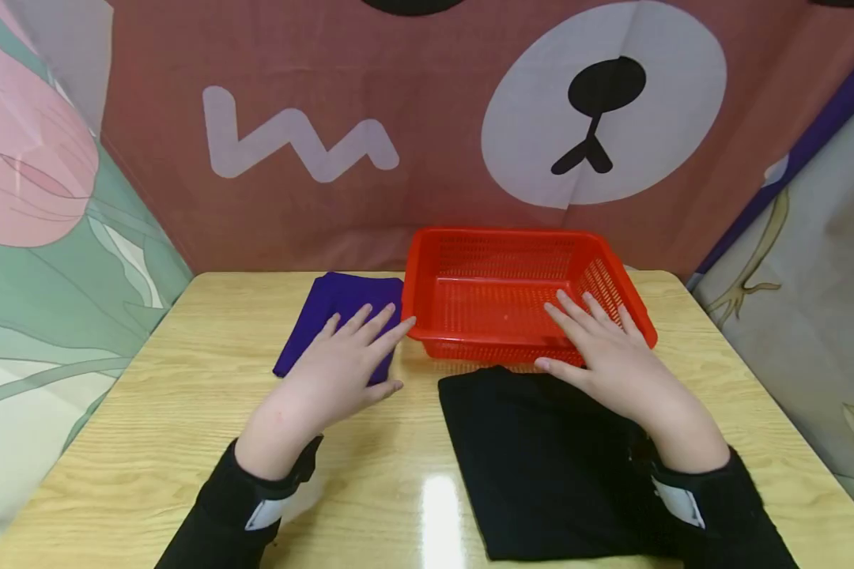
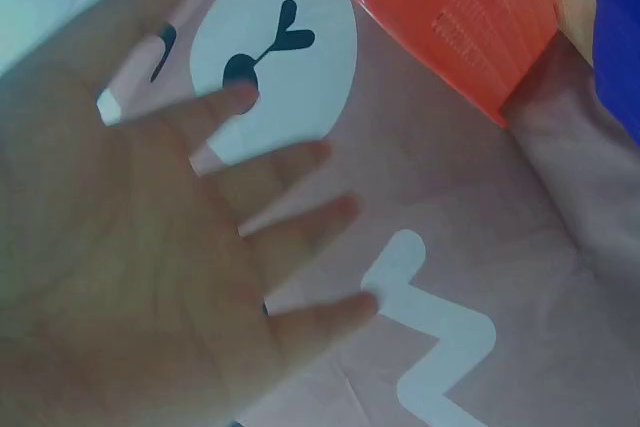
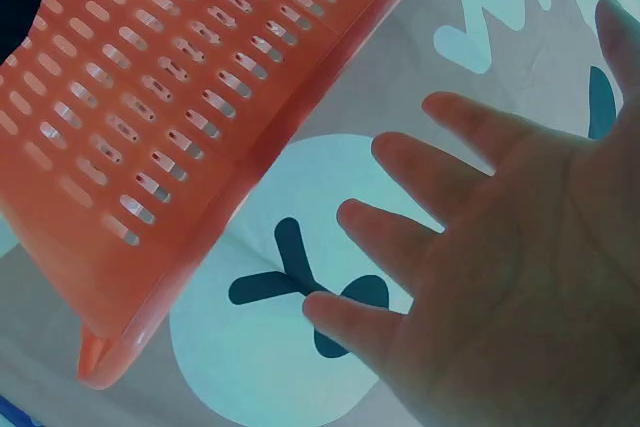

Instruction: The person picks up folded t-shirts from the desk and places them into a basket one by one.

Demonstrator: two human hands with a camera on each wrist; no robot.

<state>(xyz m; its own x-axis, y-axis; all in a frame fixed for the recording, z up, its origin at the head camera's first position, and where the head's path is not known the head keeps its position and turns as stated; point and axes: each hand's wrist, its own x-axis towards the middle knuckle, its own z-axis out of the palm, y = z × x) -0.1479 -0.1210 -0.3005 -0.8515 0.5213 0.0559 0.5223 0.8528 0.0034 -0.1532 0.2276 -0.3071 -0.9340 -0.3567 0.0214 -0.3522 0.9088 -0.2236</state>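
Currently, a person's left hand (image 1: pixel 345 359) is hovering over a purple cloth (image 1: pixel 327 304), the right hand (image 1: pixel 612 363) by a red basket (image 1: pixel 498 304), both grips spread and holding nothing. A black cloth (image 1: pixel 548 466) is lying on the tabletop (image 1: pixel 149 411) before the basket; pinching two corners is probably serving either cloth best.

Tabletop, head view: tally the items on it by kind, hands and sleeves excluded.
Baskets: 1 (red basket)
Cloths: 2 (purple cloth, black cloth)
Total: 3
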